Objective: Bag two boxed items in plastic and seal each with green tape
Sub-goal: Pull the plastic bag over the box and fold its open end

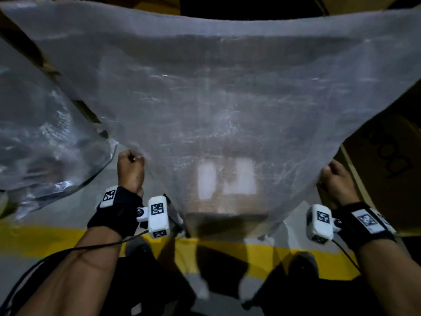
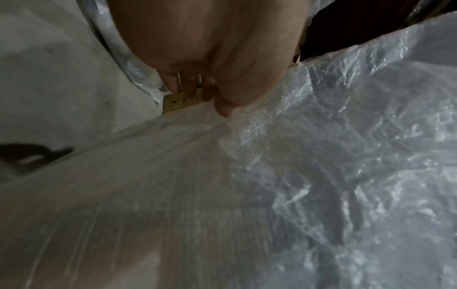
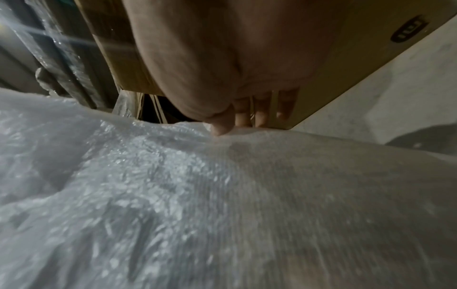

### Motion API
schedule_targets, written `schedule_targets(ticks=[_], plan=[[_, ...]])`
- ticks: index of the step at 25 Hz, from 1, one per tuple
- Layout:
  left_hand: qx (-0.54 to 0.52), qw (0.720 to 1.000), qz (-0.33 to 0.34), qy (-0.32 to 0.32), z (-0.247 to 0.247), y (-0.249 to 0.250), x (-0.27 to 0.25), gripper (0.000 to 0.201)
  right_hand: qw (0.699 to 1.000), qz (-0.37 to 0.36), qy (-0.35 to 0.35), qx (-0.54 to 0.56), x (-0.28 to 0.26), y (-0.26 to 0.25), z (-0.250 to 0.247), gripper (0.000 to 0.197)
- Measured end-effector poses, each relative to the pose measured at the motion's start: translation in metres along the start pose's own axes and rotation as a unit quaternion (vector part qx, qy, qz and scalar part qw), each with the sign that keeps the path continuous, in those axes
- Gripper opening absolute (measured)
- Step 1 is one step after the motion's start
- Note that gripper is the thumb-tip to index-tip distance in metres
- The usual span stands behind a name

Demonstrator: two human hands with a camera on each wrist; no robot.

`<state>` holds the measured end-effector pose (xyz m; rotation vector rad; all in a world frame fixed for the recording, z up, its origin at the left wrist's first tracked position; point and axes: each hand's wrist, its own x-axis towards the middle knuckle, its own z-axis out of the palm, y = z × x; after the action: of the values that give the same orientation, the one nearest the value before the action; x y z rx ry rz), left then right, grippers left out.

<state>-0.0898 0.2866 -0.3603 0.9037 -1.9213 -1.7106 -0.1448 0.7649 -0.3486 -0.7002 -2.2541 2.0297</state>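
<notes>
Two hands hold one large translucent plastic bag (image 1: 205,92) spread wide between them, its film milky, finely textured and crinkled, stretched from the fists up and away so that it fills most of the head view. Left hand (image 1: 130,171) is clenched in a fist on the bag's left edge; in the left wrist view its thumb (image 2: 223,109) presses down onto the film (image 2: 321,156) with the fingers curled beneath. Between the hands, one brown cardboard box (image 1: 225,179) shows dimly through the plastic, with two pale rectangular patches on its near face; whether the box is already inside the bag or only behind the film cannot be told. Right hand (image 1: 337,181) is likewise clenched on the bag's right edge, and the right wrist view shows its thumb (image 3: 220,127) pinching the film (image 3: 173,195) against the curled fingers.

Left of the left hand lies one glossy, crumpled clear plastic wrap (image 1: 45,137) over something dark. Right of the right hand stands a second brown cardboard box (image 1: 387,156) with dark print, bare of plastic. Below the hands runs one yellow painted stripe (image 1: 262,252) across the grey concrete floor (image 1: 57,215).
</notes>
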Motion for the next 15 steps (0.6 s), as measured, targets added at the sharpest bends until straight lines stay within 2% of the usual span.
schedule_targets(ticks=[3,6,9,13,15], plan=[[-0.001,1.000,0.022,0.007,0.002,-0.005,0.008,0.010,0.998,-0.012,-0.037,0.038,-0.002,-0.006,0.003,0.036],[0.014,1.000,0.010,0.009,-0.003,-0.008,0.014,0.023,0.996,-0.014,-0.068,0.054,-0.002,-0.007,0.005,0.031],[0.008,1.000,0.019,0.001,-0.009,-0.008,0.017,0.031,0.995,-0.021,-0.054,0.077,-0.001,-0.008,0.005,0.019],[0.006,1.000,0.015,0.010,-0.014,-0.008,0.015,0.032,0.991,-0.022,-0.064,0.120,-0.006,-0.013,0.003,0.031],[0.002,1.000,0.001,0.012,-0.018,-0.004,0.016,0.033,0.992,-0.015,-0.043,0.122,-0.009,-0.021,-0.001,0.029]])
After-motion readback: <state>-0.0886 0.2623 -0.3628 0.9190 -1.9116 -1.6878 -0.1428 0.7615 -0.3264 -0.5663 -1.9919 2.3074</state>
